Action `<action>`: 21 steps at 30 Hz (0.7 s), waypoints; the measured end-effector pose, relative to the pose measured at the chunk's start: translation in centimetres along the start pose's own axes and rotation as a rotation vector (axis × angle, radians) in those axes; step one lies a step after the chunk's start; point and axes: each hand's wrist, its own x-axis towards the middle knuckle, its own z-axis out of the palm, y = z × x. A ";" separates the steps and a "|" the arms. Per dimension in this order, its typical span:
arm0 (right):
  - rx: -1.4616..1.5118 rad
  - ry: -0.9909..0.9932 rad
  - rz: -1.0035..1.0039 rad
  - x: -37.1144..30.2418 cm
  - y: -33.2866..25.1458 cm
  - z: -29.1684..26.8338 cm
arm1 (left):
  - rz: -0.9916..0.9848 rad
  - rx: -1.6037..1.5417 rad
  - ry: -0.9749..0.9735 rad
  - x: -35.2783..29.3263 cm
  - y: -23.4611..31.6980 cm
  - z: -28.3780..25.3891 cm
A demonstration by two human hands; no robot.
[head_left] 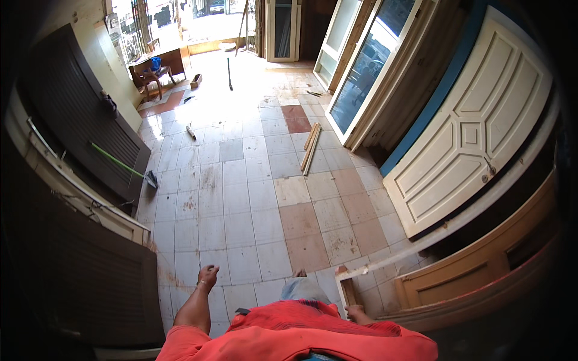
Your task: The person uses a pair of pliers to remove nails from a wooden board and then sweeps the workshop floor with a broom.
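My left hand (208, 275) hangs out in front of me on the left, over the pale floor tiles. Its fingers are loosely bent and apart, with nothing visible in them. Low on the right, my right hand (357, 314) is closed on the short end of a long, worn white wooden frame (415, 243). The frame's long side runs from beside my leg away to the right, past the foot of a white panelled door (469, 129). Part of my right hand's grip is hidden by my red shirt.
Brown wooden doors (84, 114) lean along the left wall, near a green-handled broom (117, 157). Wooden strips (310, 148) lie on the floor ahead. Glazed panels (376, 66) and an orange-brown door (463, 283) stand right. A desk (177, 60) and chair (152, 78) are far left.
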 end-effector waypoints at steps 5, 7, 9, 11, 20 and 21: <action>-0.240 -0.073 0.028 5.8 -10.3 -1.8 | 0.096 -0.351 -0.064 14.8 15.3 6.1; -0.403 -0.118 -0.035 9.4 -16.0 -2.7 | 0.090 -0.271 -0.093 18.1 17.0 8.3; -0.590 -0.142 -0.176 14.4 -24.7 -4.6 | -0.139 -0.302 -0.130 20.8 16.1 10.1; -0.601 -0.096 -0.310 15.8 -34.8 -5.7 | -0.347 -0.240 -0.243 21.3 18.2 9.1; -0.080 0.139 -0.795 15.3 -89.1 -8.9 | -0.785 -0.279 -0.108 32.6 19.1 8.8; 0.047 0.081 -0.859 15.6 -92.9 -8.2 | -0.719 -0.099 -0.199 34.6 19.0 8.7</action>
